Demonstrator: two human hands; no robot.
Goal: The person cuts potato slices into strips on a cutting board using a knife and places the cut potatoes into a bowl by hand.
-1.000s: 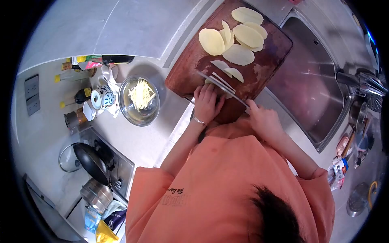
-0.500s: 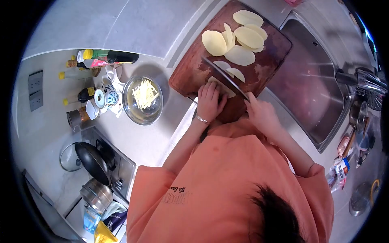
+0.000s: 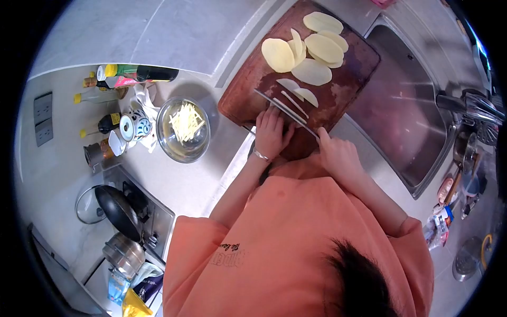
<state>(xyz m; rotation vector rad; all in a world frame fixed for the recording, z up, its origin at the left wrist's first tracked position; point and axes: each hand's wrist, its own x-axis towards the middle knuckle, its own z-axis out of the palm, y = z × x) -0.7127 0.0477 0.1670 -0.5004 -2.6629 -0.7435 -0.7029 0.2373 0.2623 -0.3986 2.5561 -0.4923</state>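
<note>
My right hand (image 3: 339, 155) is closed round the handle of a kitchen knife (image 3: 287, 113), its blade slanting across the near part of a brown cutting board (image 3: 244, 84). Close beside the blade, my left hand (image 3: 270, 133) presses down with bent fingers on a potato slice, mostly hidden by the hand and knife. Thin potato strips (image 3: 296, 104) lie just past the blade. Beyond them are two cut slice pieces (image 3: 307, 97). Several whole oval potato slices (image 3: 311, 72) are spread over the far part of the board.
Left of the board stands a glass bowl (image 3: 161, 138) with potato strips (image 3: 187, 122) in it. A steel sink (image 3: 401, 116) borders the board's right side. Bottles (image 3: 108, 122) and a patterned jar (image 3: 135, 126) line the wall; a black wok (image 3: 119, 211) sits at lower left.
The knife has shifted slightly left and toward me, and its blade looks more upright. Thin strips now lie separated on its far side. My left hand has barely moved.
</note>
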